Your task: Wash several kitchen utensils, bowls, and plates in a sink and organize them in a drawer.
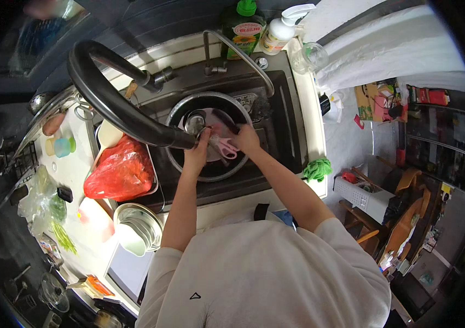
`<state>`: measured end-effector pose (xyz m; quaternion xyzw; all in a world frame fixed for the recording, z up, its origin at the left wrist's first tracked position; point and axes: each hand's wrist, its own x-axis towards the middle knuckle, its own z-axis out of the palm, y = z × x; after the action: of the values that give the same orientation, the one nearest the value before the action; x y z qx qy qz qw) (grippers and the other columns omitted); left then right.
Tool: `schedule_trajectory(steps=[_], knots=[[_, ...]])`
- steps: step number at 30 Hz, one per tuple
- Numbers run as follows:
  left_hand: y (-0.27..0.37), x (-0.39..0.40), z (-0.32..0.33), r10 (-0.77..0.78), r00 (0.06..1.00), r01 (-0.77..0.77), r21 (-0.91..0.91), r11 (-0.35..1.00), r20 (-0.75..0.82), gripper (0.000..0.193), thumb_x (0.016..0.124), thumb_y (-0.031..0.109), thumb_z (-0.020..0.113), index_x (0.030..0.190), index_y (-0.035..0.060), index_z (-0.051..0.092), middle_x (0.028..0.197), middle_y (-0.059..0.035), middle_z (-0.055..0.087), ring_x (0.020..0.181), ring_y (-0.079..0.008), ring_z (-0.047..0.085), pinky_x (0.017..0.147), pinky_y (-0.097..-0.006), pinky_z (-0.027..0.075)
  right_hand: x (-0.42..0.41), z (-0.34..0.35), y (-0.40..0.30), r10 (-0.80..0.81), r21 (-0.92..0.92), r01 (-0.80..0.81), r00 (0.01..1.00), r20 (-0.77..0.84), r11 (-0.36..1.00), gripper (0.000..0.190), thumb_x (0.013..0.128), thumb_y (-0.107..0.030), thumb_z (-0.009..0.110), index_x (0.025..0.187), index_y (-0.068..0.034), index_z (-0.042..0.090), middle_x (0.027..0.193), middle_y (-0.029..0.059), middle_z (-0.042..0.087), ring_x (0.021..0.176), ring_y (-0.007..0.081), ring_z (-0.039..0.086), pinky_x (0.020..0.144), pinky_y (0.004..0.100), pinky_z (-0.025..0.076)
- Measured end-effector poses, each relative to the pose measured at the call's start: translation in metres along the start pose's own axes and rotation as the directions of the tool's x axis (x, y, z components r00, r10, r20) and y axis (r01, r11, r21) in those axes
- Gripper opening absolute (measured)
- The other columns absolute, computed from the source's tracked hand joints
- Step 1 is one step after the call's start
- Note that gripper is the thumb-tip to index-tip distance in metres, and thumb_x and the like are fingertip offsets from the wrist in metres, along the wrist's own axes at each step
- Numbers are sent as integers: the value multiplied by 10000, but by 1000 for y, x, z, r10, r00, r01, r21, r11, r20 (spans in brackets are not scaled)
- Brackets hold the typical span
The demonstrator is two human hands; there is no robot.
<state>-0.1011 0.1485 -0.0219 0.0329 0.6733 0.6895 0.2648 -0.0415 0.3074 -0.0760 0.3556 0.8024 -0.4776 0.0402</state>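
A large round metal basin stands in the dark sink. Over it, my left hand is beside the end of the curved faucet, with its fingers at a shiny rounded metal utensil; its exact grip is hidden. My right hand is closed around the end of a long dark handle that slants across the basin. Pink-handled scissors lie between my hands, close to the right fingers. Pale, cloudy liquid and reddish pieces show inside the basin, partly covered by my hands.
Left of the basin sits a red plastic bag, with stacked bowls nearer me. A thin second tap arches behind. Beyond it stand a green soap bottle, a white spray bottle and a glass jar. A green cloth hangs at the right edge.
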Motion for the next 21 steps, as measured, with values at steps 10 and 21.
schedule_trajectory(steps=[10, 21], knots=[[5, 2, 9, -69, 943, 1, -204, 979, -326, 176, 961, 219, 551, 889, 59, 551, 673, 8, 501, 597, -101, 457, 575, -261, 393, -28, 56, 37, -280, -626, 368, 930, 239, 687, 360, 697, -311, 749, 903, -42, 631, 824, 141, 650, 739, 334, 659, 650, 412, 547], [-36, -3, -36, -130, 814, -30, -264, 964, -566, 215, 838, 222, 731, 753, 115, 565, 614, 64, 489, 499, -50, 419, 441, -236, 293, -49, -15, 23, -275, -172, 326, 924, 266, 930, 571, 712, -398, 754, 1164, -93, 583, 870, 105, 681, 744, 298, 676, 643, 387, 545]])
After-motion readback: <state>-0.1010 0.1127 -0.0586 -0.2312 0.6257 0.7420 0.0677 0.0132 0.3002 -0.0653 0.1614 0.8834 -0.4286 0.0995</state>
